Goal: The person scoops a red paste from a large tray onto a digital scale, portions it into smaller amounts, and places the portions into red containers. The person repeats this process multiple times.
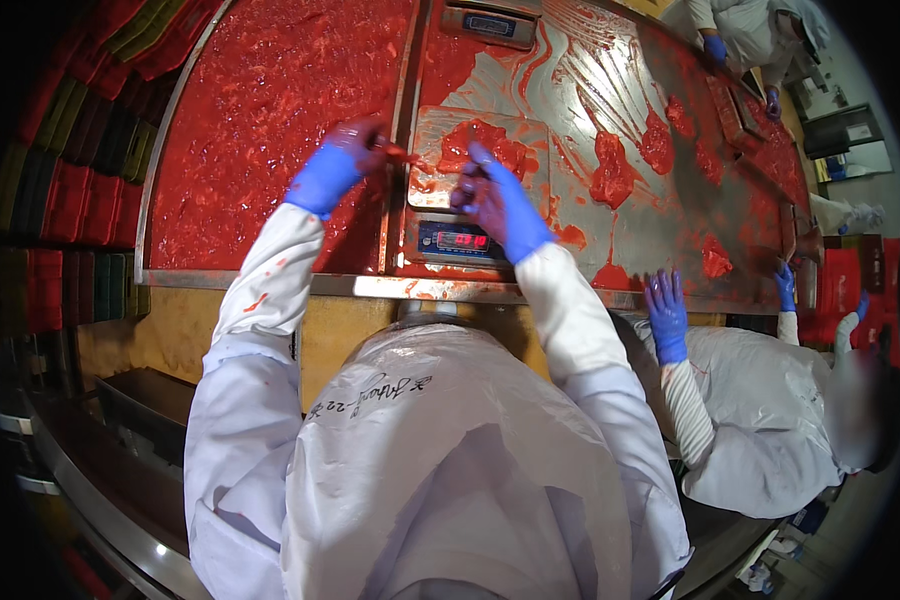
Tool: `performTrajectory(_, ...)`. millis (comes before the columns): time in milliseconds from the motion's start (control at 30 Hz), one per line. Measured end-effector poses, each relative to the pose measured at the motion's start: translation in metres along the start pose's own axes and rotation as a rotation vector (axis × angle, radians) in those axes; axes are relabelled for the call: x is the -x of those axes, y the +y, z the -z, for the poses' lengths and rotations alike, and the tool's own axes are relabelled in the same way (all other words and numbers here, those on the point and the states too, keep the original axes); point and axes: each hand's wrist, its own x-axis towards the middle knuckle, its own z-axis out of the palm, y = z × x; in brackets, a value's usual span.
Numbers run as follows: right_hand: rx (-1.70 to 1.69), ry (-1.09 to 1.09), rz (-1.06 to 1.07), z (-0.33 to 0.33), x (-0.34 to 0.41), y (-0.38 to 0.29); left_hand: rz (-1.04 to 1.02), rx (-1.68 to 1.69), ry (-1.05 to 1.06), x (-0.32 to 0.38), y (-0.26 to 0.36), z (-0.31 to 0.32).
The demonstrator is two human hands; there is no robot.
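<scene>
My left hand (pixel 349 154), in a wet blue glove, pinches a small strip of raw red meat (pixel 403 155) at its fingertips, over the metal divider between the two table sections. In its blue glove, my right hand (pixel 491 196) is above the near right part of a digital bench scale. Its fingers are apart, and I see nothing between them. A mound of wet red meat (pixel 514 150) lies on the scale's steel plate (pixel 429 196), partly hidden by that hand. The scale's lit display (pixel 461 240) faces me.
Left of the divider, a tray section (pixel 270 142) is spread with red meat. Another scale (pixel 489 26) stands farther back. Several meat portions, including one lump (pixel 611 171), lie on the steel table at right. A co-worker's gloved hand (pixel 667 311) is at the near edge. Stacked crates (pixel 67 202) line the left.
</scene>
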Motion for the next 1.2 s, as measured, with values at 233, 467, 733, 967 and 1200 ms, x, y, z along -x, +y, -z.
performTrajectory(233,-0.042,-0.014,0.012,0.076,0.096,-0.029,0.36,0.098,0.172,0.058,-0.14,0.058)
performTrajectory(467,0.298,0.209,0.048,0.079,0.093,-0.01,0.033,-0.272,0.151,0.036,-0.101,-0.002)
performTrajectory(733,0.507,0.196,0.202,0.004,0.017,-0.036,0.16,0.29,-0.169,-0.044,0.042,-0.047)
performTrajectory(967,0.332,0.251,0.338,0.043,0.036,-0.061,-0.285,-0.153,-0.178,-0.008,0.044,-0.105)
performTrajectory(1200,0.561,-0.12,-0.231,0.07,0.064,-0.001,-0.149,0.008,-0.02,-0.017,0.03,-0.071)
